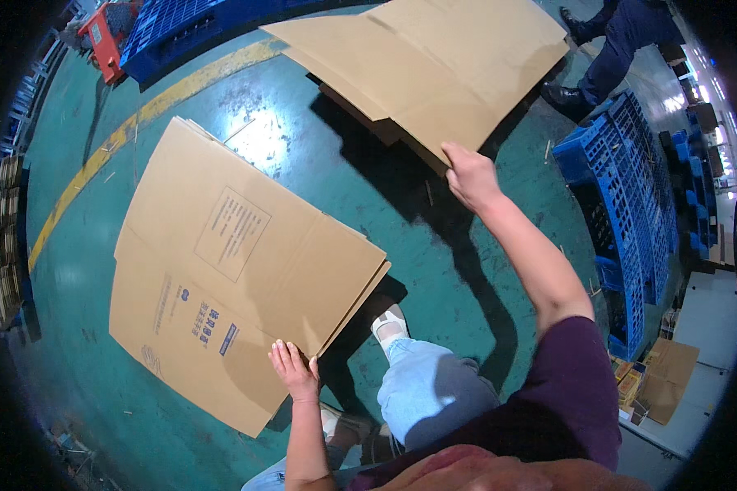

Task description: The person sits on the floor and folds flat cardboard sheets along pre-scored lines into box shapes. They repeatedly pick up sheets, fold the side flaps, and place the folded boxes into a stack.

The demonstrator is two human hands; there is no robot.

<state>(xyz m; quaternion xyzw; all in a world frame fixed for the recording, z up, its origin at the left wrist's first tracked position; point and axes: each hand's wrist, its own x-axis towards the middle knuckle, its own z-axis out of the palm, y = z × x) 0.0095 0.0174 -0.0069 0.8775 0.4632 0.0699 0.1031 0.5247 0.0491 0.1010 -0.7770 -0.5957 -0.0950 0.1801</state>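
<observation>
Left hand: we put the bare left hand [296,370] on the near corner of a flattened brown cardboard carton with dark print [168,233]; fingers extended, lying on the top face, not curled into a fist. Whether anything presses from below, we can't tell.
Right hand: we see the bare right hand [472,176] with fingers closed on the near corner of a broad, plain brown cardboard sheet [467,78], arm stretched out.
Why the corners: probably because they're the nearest parts; such wide panels leave little else in reach, we'd judge.
Printed carton: left of centre, print side up, over the green painted floor [82,303]; doubled edges show, so we read it as folded layers.
Plain sheet: upper centre, well apart from the printed one; more cardboard shows under its near edge. The dark shadow suggests it's off the floor; what bears its far side, we can't tell.
Stance: feet between and below the two boards, likely so both corners can be reached.
Around: co-worker's dark-trousered leg [610,61] just beyond the sheet's right edge; blue plastic grid pallet [622,204] at right.
</observation>
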